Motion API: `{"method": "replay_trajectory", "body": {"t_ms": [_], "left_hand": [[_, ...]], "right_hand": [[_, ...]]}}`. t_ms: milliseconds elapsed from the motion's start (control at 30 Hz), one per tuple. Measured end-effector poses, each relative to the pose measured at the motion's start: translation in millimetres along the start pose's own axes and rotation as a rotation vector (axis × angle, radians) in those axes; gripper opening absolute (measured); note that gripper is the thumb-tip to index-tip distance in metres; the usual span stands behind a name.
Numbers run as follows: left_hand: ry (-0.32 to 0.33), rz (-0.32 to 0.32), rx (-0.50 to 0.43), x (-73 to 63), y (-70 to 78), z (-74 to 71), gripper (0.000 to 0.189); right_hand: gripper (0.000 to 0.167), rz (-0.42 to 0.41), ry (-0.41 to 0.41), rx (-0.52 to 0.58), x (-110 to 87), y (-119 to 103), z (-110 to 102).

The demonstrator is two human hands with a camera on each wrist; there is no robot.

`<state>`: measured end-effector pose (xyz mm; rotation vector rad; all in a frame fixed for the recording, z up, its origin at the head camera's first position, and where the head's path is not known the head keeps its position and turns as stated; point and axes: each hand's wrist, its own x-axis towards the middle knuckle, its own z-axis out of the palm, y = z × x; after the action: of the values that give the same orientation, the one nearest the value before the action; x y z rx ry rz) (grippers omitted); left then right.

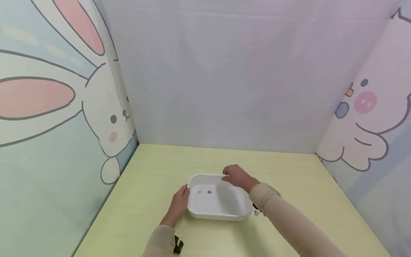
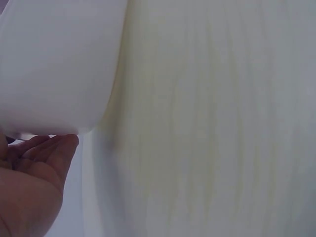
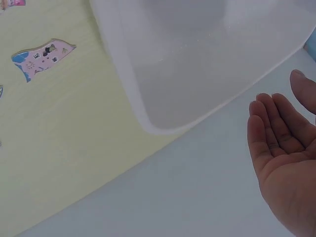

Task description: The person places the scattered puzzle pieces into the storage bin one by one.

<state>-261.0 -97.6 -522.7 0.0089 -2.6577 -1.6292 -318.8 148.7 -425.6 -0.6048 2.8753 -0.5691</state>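
Observation:
A white rectangular plastic tub [image 1: 215,216] stands on the table. My left hand [image 1: 180,201] grips its left end, with the fingers [image 2: 58,150] against the outside wall in the left wrist view; part of the thumb is hidden there. My right hand [image 1: 237,175] hovers over the far rim. In the right wrist view its fingers [image 3: 281,123] are loosely bent and the palm holds nothing. Inside the tub lie two small pieces, one dark patterned piece [image 1: 209,192] and one pale pinkish piece [image 1: 199,192].
A flat pink and blue printed piece [image 3: 43,59] lies on the table outside the tub's right end, with others partly showing at the view's edge. A pale yellow table [image 1: 160,160] is bordered by a plain back wall [image 1: 224,78] and cartoon-printed side walls.

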Motion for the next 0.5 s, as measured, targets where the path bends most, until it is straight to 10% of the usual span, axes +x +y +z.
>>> {"method": "replay_trajectory", "body": {"t_ms": [500], "left_hand": [[0.01,0.009,0.012,-1.7,1.4,1.5,0.041]], "right_hand": [[0.025,0.043,0.086,0.023,-20.0,34.7,-18.4]]}}
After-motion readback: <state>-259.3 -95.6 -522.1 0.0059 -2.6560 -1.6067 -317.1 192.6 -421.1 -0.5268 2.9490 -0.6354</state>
